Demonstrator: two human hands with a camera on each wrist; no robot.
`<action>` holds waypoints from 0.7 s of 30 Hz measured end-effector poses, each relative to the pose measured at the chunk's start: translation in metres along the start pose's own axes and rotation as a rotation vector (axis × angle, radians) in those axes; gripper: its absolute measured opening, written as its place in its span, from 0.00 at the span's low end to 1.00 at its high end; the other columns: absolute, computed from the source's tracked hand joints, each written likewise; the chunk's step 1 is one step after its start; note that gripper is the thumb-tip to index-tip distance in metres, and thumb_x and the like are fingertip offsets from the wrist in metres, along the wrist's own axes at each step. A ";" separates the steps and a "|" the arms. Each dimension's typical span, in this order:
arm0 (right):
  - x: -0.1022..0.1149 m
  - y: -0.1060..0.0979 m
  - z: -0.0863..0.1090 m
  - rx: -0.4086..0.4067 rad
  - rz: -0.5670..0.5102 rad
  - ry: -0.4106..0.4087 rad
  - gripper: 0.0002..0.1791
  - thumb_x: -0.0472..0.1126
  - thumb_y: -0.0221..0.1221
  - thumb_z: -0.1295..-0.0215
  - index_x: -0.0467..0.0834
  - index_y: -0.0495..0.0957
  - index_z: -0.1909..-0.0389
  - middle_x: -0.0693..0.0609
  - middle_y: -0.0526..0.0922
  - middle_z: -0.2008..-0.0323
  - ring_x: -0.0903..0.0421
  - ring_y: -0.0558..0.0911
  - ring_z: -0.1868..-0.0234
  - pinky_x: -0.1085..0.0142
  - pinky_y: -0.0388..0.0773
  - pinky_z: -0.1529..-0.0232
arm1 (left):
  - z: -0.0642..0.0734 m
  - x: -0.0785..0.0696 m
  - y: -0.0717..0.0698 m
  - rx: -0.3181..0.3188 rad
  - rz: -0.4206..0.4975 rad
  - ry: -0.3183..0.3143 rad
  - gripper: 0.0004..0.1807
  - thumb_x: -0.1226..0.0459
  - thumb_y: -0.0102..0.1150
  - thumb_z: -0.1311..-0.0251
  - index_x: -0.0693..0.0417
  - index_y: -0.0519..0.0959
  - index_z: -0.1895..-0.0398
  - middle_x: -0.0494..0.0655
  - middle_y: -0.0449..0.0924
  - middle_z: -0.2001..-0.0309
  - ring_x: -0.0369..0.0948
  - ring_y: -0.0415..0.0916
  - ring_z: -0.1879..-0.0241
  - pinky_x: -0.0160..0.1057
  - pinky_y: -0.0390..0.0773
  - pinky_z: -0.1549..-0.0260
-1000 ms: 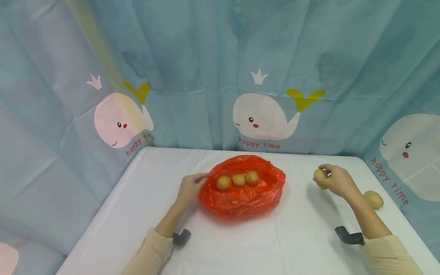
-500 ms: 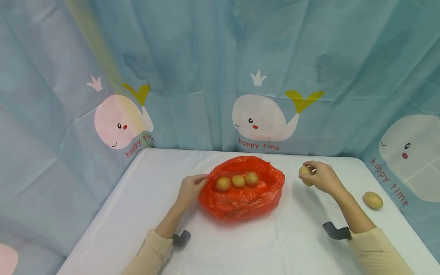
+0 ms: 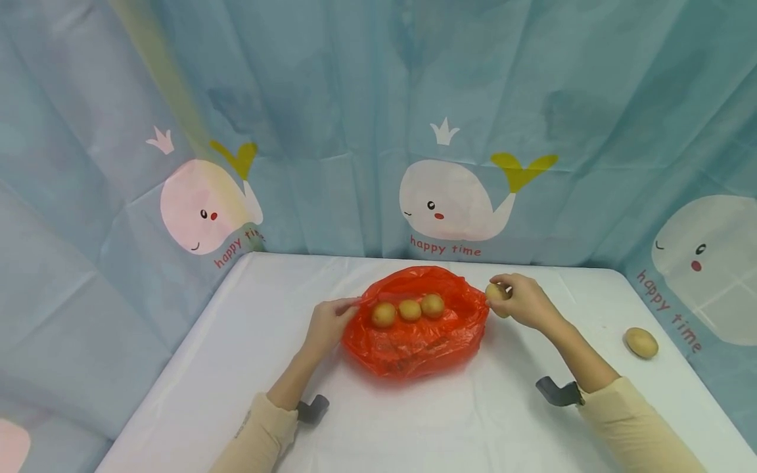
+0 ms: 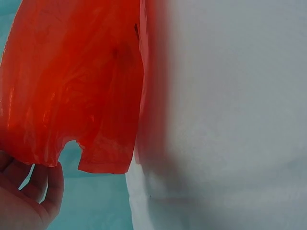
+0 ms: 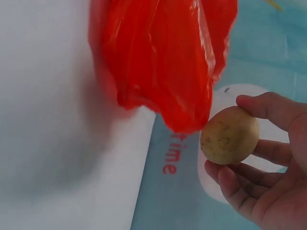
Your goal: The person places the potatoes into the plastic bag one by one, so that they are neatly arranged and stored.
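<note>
A red plastic bag (image 3: pixel 414 351) lies with its mouth spread in the middle of the table. Inside it sit three potatoes in a row: one at the left (image 3: pixel 383 315), a smaller one (image 3: pixel 410 310) in the middle and one at the right (image 3: pixel 432 305). My left hand (image 3: pixel 325 325) pinches the bag's left rim; in the left wrist view the fingers (image 4: pixel 53 187) meet its edge. Beside the bag's right rim my right hand (image 3: pixel 527 303) holds another potato (image 5: pixel 230 135) between thumb and fingers, above the table.
One more potato (image 3: pixel 641 343) lies alone near the table's right edge. The table (image 3: pixel 414 420) has a white cover. A blue curtain (image 3: pixel 331 197) with whale prints hangs behind and along the sides.
My right hand has carried its potato leftward, from the right part of the table to the bag's right rim. The left hand and the bag have stayed in place.
</note>
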State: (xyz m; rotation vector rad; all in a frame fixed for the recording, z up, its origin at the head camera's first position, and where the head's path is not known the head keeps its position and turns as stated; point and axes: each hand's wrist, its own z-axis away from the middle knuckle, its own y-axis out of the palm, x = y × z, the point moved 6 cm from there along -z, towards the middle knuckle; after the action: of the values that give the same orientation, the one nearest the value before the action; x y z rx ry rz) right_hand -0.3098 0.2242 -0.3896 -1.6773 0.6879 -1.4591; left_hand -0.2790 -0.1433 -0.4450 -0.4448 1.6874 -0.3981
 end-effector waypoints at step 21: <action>0.052 0.035 -0.021 0.052 -0.080 -0.104 0.25 0.42 0.66 0.43 0.36 0.78 0.46 0.41 0.83 0.54 0.47 0.80 0.56 0.57 0.84 0.56 | 0.001 0.000 0.000 0.001 -0.013 0.008 0.15 0.61 0.58 0.34 0.54 0.83 0.47 0.51 0.85 0.49 0.48 0.80 0.44 0.47 0.81 0.46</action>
State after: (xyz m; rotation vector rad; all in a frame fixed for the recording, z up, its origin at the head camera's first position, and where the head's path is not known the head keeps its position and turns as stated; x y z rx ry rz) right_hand -0.3169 0.1585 -0.3895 -1.7446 0.5279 -1.4218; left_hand -0.2783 -0.1437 -0.4451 -0.4538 1.6924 -0.4109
